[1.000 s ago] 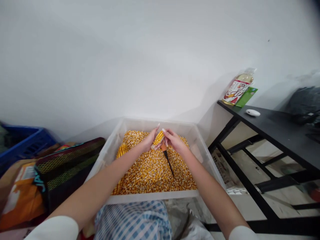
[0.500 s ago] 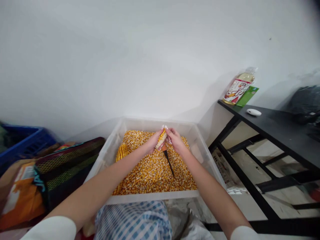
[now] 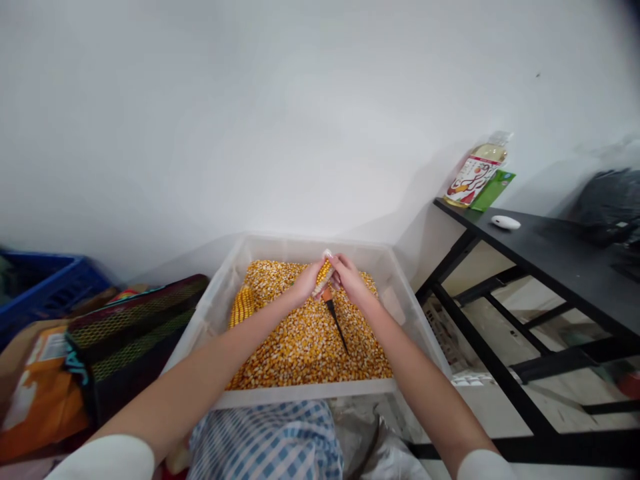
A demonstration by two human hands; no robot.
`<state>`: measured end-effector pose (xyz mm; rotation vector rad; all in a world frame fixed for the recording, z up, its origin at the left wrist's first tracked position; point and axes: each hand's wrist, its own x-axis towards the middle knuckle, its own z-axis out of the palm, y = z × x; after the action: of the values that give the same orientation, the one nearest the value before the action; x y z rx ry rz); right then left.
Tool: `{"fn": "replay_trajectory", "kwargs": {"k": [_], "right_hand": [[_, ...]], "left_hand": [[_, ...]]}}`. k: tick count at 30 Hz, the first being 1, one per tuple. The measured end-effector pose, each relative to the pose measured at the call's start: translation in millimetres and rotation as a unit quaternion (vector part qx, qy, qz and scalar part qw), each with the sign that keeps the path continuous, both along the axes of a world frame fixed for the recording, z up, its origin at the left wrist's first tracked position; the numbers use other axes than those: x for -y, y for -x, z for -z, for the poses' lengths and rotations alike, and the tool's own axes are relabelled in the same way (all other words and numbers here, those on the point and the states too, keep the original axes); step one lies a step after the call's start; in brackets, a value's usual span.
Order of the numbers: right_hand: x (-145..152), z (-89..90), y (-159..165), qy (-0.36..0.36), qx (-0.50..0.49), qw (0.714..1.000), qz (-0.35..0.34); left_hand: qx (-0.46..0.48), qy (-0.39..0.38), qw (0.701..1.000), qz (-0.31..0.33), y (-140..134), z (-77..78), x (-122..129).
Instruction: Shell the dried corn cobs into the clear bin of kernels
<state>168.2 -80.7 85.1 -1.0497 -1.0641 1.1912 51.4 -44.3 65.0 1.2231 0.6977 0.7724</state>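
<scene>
Between my two hands is a partly shelled corn cob (image 3: 323, 272), with yellow kernels on one side and a pale stripped part. My left hand (image 3: 307, 281) is closed round its left side. On the other side my right hand (image 3: 349, 277) grips it with bent fingers. Below them, loose corn kernels (image 3: 290, 347) fill much of a translucent plastic bin (image 3: 305, 395). A screwdriver-like tool with an orange handle and a dark pointed shaft (image 3: 338, 327) lies on the kernels under my hands. Whole corn cobs (image 3: 242, 307) rest at the bin's left side, partly hidden by my left forearm.
To the right stands a black table (image 3: 565, 253) bearing a bottle (image 3: 475, 175), a green box (image 3: 494, 191) and a small white device (image 3: 505, 223). At left are a blue crate (image 3: 55, 280) and a mesh bag (image 3: 140, 327). A white wall (image 3: 300, 120) rises behind the bin.
The cob has turned slightly in my hands, showing more yellow kernels and less of the pale part. Both hands stay in nearly the same place over the bin.
</scene>
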Motion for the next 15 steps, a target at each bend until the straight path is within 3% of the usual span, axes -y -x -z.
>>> {"fn": "replay_trajectory", "kwargs": {"k": [3,8,15], "right_hand": [[2.1,2.1,5.1,-0.008,-0.017,1.000,-0.004],[0.4,8.8,2.9,-0.010,-0.028,0.999,-0.027],[-3.6,4.8,-1.5,0.034,-0.097,0.986,-0.128]], "left_hand": [[-0.006,0.007,1.000,-0.010,-0.8,4.8,2.2],[0.006,0.032,0.999,0.028,3.7,5.0,-0.5],[0.069,0.070,0.990,0.102,13.2,-5.2,-5.3]]}}
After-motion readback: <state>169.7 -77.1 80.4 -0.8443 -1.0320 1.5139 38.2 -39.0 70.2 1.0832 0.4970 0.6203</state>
